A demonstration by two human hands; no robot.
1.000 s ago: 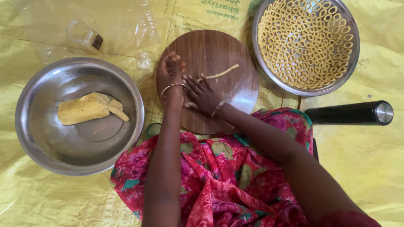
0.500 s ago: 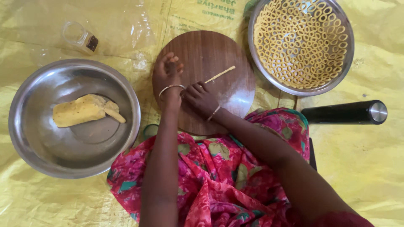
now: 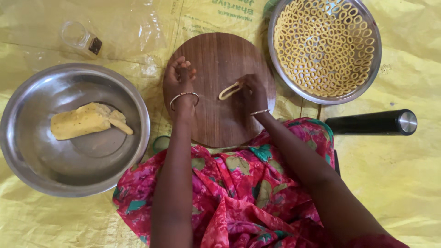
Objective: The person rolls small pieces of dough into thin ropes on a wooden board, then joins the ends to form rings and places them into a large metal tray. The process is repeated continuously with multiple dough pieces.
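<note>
fingers (image 3: pixel 240 85) of right hand (image 3: pixel 253 94) pinch dough strip (image 3: pixel 228 91) bent into a loop | left hand (image 3: pixel 178 81) loosely curled, empty, resting left on wooden board (image 3: pixel 216 124)

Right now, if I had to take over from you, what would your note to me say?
Left hand: curled, resting on the round wooden board, holding nothing I can see.
Right hand: fingertips pinching a thin dough strip bent into a loop on the board.
Done: many finished rings fill the steel tray at upper right.
Left: a yellow dough lump waits in the steel bowl at left.
</note>
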